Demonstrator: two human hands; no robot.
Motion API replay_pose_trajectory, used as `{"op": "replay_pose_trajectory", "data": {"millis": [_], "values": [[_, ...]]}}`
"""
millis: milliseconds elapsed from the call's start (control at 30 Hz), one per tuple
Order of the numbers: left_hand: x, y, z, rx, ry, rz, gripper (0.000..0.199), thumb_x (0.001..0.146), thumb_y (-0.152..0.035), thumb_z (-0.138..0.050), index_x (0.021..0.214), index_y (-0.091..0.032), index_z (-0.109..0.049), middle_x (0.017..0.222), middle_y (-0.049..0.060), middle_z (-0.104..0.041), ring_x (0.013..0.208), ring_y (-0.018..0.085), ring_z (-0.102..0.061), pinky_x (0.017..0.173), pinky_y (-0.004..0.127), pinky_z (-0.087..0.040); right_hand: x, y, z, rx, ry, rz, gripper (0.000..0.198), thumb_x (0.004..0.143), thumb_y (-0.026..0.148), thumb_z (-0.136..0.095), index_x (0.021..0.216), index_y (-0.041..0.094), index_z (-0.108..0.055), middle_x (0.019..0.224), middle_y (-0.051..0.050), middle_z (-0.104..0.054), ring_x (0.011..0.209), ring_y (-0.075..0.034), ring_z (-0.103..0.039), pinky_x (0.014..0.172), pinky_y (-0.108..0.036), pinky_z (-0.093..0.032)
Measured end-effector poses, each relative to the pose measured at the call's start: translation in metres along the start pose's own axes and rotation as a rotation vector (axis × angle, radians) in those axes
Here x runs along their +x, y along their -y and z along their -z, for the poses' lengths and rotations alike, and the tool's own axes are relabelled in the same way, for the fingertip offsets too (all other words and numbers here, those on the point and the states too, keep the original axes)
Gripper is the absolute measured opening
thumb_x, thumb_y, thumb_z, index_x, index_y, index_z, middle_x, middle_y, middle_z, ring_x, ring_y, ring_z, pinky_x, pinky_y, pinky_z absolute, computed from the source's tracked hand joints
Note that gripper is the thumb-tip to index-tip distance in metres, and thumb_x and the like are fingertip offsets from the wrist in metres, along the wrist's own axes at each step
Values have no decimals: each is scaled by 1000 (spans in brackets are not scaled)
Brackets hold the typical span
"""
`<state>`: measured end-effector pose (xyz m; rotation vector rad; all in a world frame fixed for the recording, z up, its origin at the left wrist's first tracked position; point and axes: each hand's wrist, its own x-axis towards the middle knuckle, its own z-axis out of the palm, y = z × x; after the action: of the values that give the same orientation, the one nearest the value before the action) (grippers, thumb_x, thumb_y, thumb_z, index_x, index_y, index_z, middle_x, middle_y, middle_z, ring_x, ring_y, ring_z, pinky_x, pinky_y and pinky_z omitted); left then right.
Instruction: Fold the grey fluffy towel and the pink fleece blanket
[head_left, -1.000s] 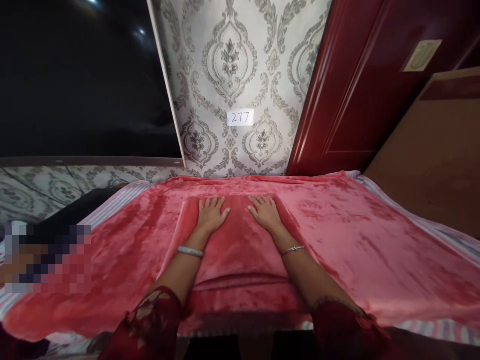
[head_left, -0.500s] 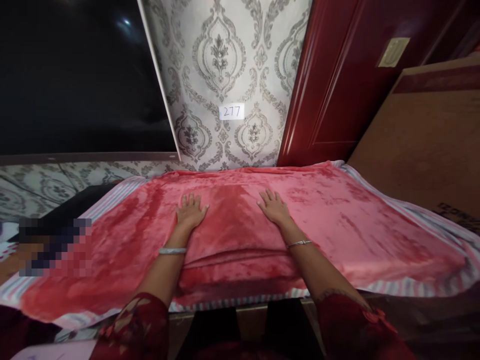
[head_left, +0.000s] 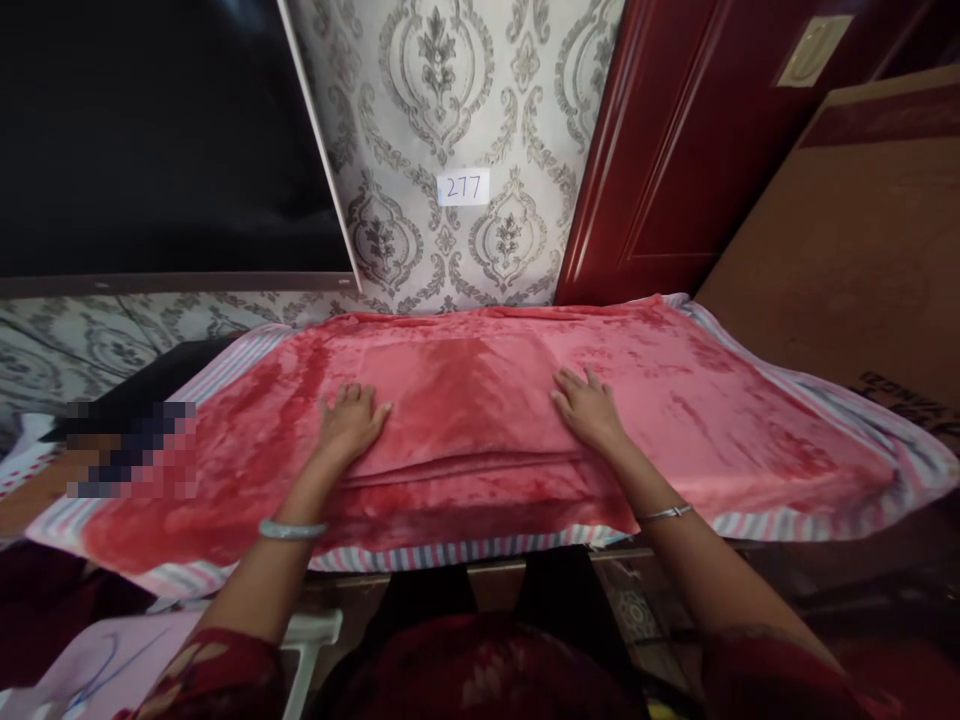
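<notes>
A plush red-pink blanket (head_left: pixel 697 400) with striped edges lies spread over a low surface. On its middle rests a folded piece of the same red plush (head_left: pixel 457 400), its layered front fold facing me. My left hand (head_left: pixel 352 422) lies palm down at the left side of the folded piece, fingers spread, a pale bangle on the wrist. At the right side, my right hand (head_left: pixel 590 407) also lies flat with fingers apart and a thin silver bracelet on that wrist. Neither hand grips the cloth.
Behind the blanket stands a patterned wall with a paper label (head_left: pixel 463 187) reading 277. A large dark television screen (head_left: pixel 165 140) is at left. To the right are a dark red door (head_left: pixel 652 150) and a cardboard box (head_left: pixel 840 260). A pinkish-white stool (head_left: pixel 97 650) sits at lower left.
My hands have slid apart and nearer to me along the sides of the folded plush. The view has tilted down slightly.
</notes>
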<state>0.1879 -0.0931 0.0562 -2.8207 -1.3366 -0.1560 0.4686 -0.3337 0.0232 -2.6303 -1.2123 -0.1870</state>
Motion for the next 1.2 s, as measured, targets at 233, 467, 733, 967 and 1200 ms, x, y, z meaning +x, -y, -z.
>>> {"op": "replay_pose_trajectory", "data": {"millis": [233,467,733,967,1200], "values": [[-34,-80,-13,-85,-60,-409,57,102,-45,-37,156,-27,-38,166,10,-30,154,33,-22,122,61,-21,-16,79,-3,82,-65,250,51,104,38,-35,153,28,-46,161,-5,-40,150,-33,-27,118,-57,-24],[-49,-81,-42,-39,-103,-456,52,102,-44,-39,152,-32,-45,162,9,-38,152,35,-28,119,63,-24,-34,76,-30,76,-34,266,50,105,43,-34,151,29,-47,160,-2,-41,153,-28,-23,121,-52,-20],[-60,-68,-59,-75,-248,-500,52,98,-42,-47,149,-33,-50,160,8,-42,149,35,-33,118,61,-28,-51,67,-36,52,-108,282,50,104,39,-36,153,31,-44,161,0,-39,154,-26,-19,121,-50,-21],[-82,-58,-74,-123,-376,-509,49,97,-34,-48,145,-32,-55,154,9,-50,146,33,-40,117,57,-32,-88,56,-44,98,-159,261,50,102,33,-40,152,28,-47,160,-2,-42,152,-26,-25,121,-49,-24],[-90,-64,-58,-211,-409,-526,49,98,-28,-45,145,-21,-54,149,13,-55,143,30,-44,118,54,-33,-106,46,-32,283,-259,294,45,103,32,-37,141,23,-59,145,-7,-59,141,-25,-45,118,-50,-33]]}}
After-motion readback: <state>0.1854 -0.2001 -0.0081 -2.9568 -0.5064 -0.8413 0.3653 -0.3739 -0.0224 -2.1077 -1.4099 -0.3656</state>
